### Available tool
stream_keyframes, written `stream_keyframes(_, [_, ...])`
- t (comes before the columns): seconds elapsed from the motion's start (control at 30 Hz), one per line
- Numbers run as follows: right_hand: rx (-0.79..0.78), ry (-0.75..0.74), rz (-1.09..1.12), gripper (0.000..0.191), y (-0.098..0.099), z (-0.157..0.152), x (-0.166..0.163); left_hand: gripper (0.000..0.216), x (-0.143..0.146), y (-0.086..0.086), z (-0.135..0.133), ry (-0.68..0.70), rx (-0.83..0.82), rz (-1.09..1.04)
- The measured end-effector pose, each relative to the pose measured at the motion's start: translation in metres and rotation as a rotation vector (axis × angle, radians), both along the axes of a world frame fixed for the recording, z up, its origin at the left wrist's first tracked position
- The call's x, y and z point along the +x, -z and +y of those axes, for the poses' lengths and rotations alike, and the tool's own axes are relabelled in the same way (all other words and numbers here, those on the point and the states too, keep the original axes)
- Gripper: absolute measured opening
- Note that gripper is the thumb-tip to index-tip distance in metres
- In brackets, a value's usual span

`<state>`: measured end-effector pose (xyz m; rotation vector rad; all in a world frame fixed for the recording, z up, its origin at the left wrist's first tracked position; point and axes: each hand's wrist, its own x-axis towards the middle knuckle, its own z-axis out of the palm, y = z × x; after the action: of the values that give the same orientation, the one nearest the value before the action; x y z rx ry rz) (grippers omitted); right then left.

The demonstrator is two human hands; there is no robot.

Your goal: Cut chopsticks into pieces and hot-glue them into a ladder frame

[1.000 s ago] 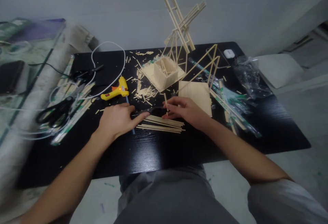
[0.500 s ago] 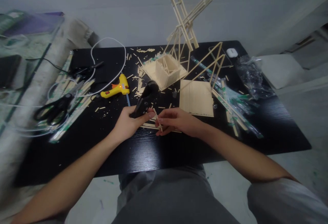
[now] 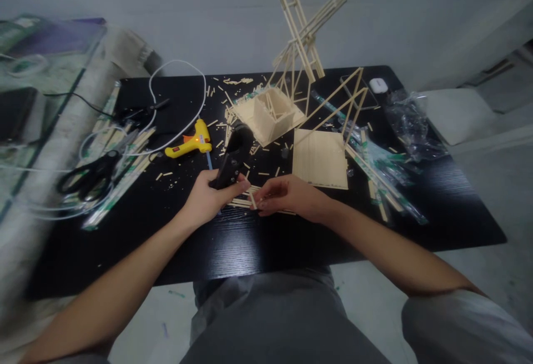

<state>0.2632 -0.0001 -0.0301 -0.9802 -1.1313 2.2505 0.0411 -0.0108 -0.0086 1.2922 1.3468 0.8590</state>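
Taking the gap between the two hands as the centre, with 12 o'clock away from the person, the left hand sits at 9 o'clock, its fingers curled and thumb pressed round a black tool that tilts up toward 11 o'clock. The right hand, at 3 o'clock, is nearly closed, pinching a short wooden stick between thumb and fingertips; the stick is just beside the left thumb, and whether it meets the tool cannot be told. Partly hidden beneath both hands, loose sticks lie across the tabletop. At 10 o'clock is a yellow glue gun, a blue glue stick poking from it; at 9 o'clock, well apart, black-handled scissors rest on wrapped sticks. Just past 12 o'clock stands a wooden box on a flat board, with a crossed stick structure rising behind it. A wooden panel lies flat at 2 o'clock, and green-marked wrappers spread between 2 and 3 o'clock
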Motion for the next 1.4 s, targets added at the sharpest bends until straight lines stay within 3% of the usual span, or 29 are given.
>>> stream_keyframes(0.27, [-0.026,0.019,0.000,0.044,-0.002,-0.001,-0.003,0.029,0.002,-0.002,0.000,0.027,-0.038,-0.024])
stream_keyframes(0.87, [0.029,0.164,-0.023,0.051,-0.002,-0.005,-0.007,0.030,0.005,0.004,-0.003,0.038,-0.072,-0.032])
stream_keyframes(1.17, [0.293,0.214,-0.170,0.044,-0.002,-0.010,-0.006,0.027,0.008,0.002,-0.003,0.077,-0.061,0.036])
stream_keyframes(1.4, [0.676,0.110,-0.133,0.023,-0.002,-0.014,-0.004,0.027,0.006,0.006,-0.003,0.025,-0.153,-0.075])
